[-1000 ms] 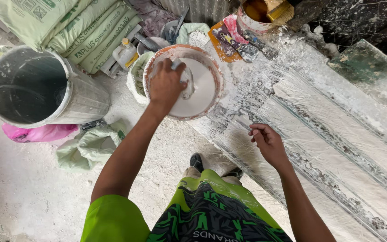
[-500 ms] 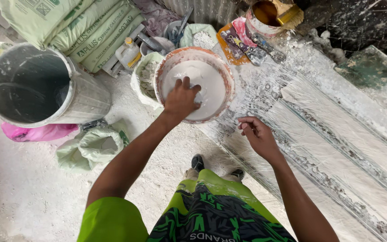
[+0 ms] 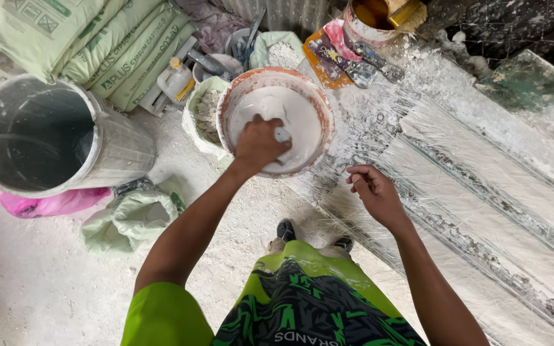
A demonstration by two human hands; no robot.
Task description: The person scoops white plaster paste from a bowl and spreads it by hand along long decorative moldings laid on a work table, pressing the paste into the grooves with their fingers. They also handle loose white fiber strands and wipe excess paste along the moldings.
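The basin of white plaster (image 3: 290, 115) sat upper centre of the frame, on the dusty floor. Your left hand (image 3: 261, 144) was down in the mix, fingers curled; whether it gripped anything, I cannot tell. Your right hand (image 3: 373, 192) hovered loosely open and empty over the plaster-coated strips (image 3: 482, 192) at right. A hard stir could have slopped plaster over the rim or tipped the basin toward the grey bucket (image 3: 46, 138).

Bright green shirt (image 3: 161, 317), green-black patterned shorts (image 3: 315, 307) (bare forearms)
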